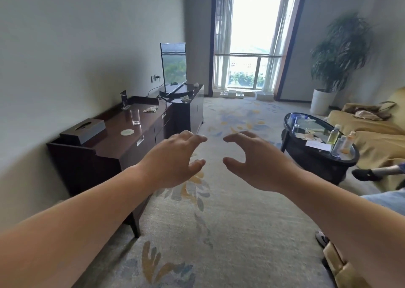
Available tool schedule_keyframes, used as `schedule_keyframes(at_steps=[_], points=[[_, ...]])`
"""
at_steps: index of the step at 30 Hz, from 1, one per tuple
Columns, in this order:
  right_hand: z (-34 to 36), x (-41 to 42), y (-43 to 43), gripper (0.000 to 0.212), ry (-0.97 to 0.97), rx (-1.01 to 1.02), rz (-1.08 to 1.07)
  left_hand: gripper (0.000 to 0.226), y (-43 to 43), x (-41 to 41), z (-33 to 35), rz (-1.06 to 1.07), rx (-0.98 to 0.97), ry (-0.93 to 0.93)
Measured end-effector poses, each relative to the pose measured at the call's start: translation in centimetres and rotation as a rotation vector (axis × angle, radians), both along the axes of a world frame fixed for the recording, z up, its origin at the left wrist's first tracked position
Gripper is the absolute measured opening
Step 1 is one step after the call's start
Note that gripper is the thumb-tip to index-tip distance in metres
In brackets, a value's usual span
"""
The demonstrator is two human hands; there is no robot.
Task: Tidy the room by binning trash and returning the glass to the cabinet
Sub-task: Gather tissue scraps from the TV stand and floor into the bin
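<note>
carpeted room with a tall window (pixel 252 42) far ahead. my left hand (pixel 173 158) and right hand (pixel 258 163) hover over the carpet (pixel 219 222), fingers spread wide and loosely bent, holding nothing. the drinking glass (pixel 135 117) stands upright on the dark cabinet worktop (pixel 118 139), ahead and to the left of my left hand and well apart from it, so i judge the left the nearer reach. a crumpled tissue (pixel 150 109) lies just beyond the glass. no writing is legible.
</note>
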State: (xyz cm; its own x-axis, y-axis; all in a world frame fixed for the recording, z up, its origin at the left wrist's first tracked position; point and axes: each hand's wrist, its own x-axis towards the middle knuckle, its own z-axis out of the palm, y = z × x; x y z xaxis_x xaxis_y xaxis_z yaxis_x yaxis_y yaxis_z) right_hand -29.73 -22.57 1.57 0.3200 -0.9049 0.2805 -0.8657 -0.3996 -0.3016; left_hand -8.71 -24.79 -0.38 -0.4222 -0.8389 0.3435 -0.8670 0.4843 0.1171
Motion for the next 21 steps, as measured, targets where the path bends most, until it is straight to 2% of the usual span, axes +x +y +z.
schedule_keyframes(at_steps=[11,21], points=[[-1.7,1.5,-18.0,0.053,0.011,-0.018,0.061,0.056,-16.9,0.7,-1.1,0.038,0.023,0.001],[-1.2,4.9,-35.9,0.053,0.032,-0.023,0.008,0.056,-35.9,3.7,-1.0,0.021,0.020,0.010]])
